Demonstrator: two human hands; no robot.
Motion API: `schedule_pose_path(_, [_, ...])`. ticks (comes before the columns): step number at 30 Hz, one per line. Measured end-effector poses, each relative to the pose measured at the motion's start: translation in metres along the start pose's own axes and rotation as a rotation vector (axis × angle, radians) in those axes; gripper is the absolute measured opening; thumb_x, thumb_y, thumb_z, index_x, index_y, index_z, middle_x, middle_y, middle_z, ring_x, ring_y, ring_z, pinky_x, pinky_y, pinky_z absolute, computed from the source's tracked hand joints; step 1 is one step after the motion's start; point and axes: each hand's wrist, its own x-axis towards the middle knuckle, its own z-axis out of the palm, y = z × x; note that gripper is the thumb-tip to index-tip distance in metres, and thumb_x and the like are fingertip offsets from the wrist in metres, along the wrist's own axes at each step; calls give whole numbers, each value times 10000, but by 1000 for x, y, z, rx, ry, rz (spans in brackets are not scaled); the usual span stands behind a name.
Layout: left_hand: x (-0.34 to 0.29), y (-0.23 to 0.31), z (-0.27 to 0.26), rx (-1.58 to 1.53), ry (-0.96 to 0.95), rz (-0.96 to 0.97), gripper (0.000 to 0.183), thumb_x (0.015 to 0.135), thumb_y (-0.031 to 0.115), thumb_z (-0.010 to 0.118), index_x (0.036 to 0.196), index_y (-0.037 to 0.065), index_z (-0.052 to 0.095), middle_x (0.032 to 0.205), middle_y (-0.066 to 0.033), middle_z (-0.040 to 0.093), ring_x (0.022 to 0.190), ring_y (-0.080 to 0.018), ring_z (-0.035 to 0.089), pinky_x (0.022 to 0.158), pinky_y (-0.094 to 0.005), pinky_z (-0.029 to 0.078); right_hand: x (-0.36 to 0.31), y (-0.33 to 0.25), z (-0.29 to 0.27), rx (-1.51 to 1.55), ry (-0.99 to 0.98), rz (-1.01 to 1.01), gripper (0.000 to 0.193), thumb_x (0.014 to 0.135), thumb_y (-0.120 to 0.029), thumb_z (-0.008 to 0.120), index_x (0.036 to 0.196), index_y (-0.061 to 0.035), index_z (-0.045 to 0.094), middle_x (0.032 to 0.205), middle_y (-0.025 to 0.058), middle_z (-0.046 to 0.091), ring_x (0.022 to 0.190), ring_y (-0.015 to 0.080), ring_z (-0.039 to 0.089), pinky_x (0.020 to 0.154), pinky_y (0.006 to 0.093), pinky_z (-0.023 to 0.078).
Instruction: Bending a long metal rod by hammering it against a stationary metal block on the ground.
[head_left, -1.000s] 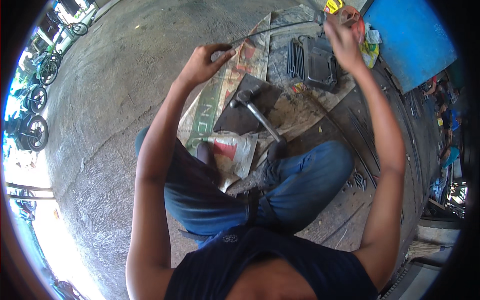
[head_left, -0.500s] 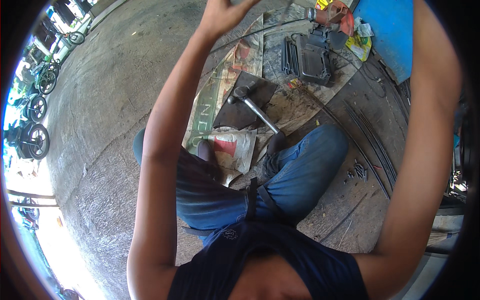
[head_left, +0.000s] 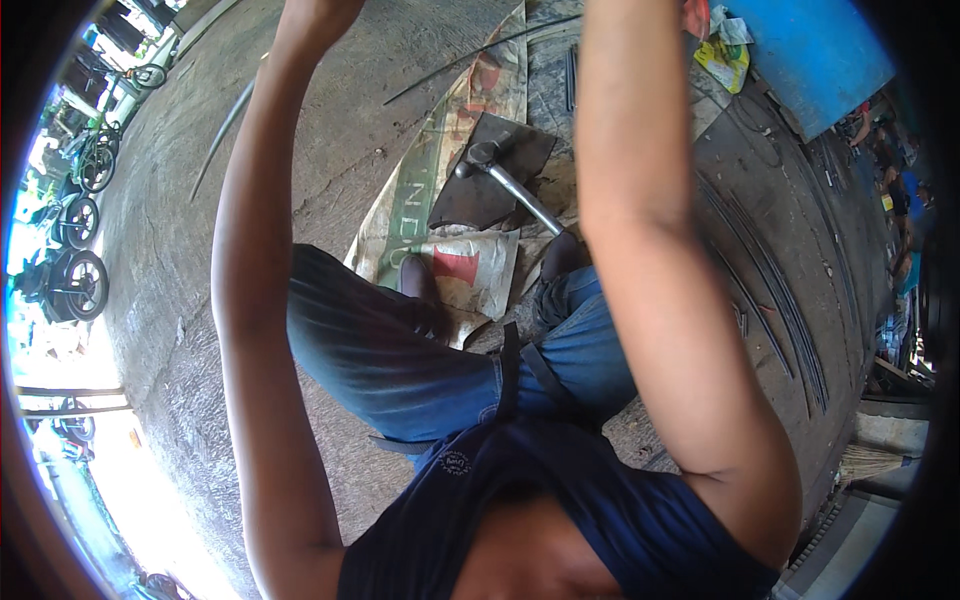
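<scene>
Both my arms reach up past the top edge of the picture. Only the base of my left hand shows there, and its fingers are cut off. Beside that forearm a thin curved rod slants over the concrete; whether my hand holds it I cannot tell. My right hand lies beyond the top edge, and its forearm hides part of the ground sheet. Between my feet and the arms a hammer with a metal handle rests with its head on a dark flat plate. Neither arm touches it.
A printed sheet lies under the plate. Another thin rod crosses its far end. Long dark rods lie on the floor at right. Beyond are a yellow packet and a blue panel. Parked motorbikes line the far left.
My left hand has moved left and partly out of the picture. My right forearm has swung inward, now covering the red machine and black case. The curved rod has appeared at left.
</scene>
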Motion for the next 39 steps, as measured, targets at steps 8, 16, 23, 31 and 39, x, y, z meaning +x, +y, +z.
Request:
schedule_pose_path(8, [-167, -117, -42, 269, -485, -224, 253, 915, 263, 592, 896, 16, 642, 678, -130, 623, 516, -174, 549, 529, -361, 437, -88, 91, -275, -653, -124, 1035, 224, 937, -252, 492, 861, -46, 534, 795, 91, 539, 606, 196, 526, 568, 387, 495])
schedule_pose_path(16, [-262, -155, -59, 330, -770, -502, 444, 760, 398, 744, 682, -15, 604, 556, -132, 521, 472, -209, 433, 501, -365, 388, -187, 132, -417, -518, 253, 1423, 240, 954, -180, 397, 938, 51, 461, 800, 180, 585, 671, 288, 655, 614, 431, 619])
schedule_pose_path(23, [-302, -193, -67, 339, -802, -648, 538, 716, 451, 760, 577, -31, 565, 502, -113, 435, 479, -176, 409, 497, -368, 360, -237, 147, -440, -358, 324, 1523, 250, 890, -122, 347, 888, 94, 472, 794, 244, 569, 713, 378, 645, 663, 513, 599])
schedule_pose_path(31, [-323, -210, -59, 367, -756, -658, 613, 689, 514, 765, 553, -43, 549, 484, -136, 414, 464, -168, 389, 489, -369, 357, -241, 140, -433, -510, 85, 1692, 313, 940, -188, 354, 936, 64, 539, 860, 208, 584, 804, 352, 627, 738, 494, 585])
schedule_pose_path(39, [-341, -212, -57, 377, -777, -655, 598, 733, 487, 749, 533, -35, 538, 460, -117, 410, 465, -147, 369, 480, -360, 348, -231, 134, -457, -589, 102, 1529, 315, 930, -302, 516, 911, 6, 578, 834, 145, 608, 740, 277, 634, 688, 401, 593])
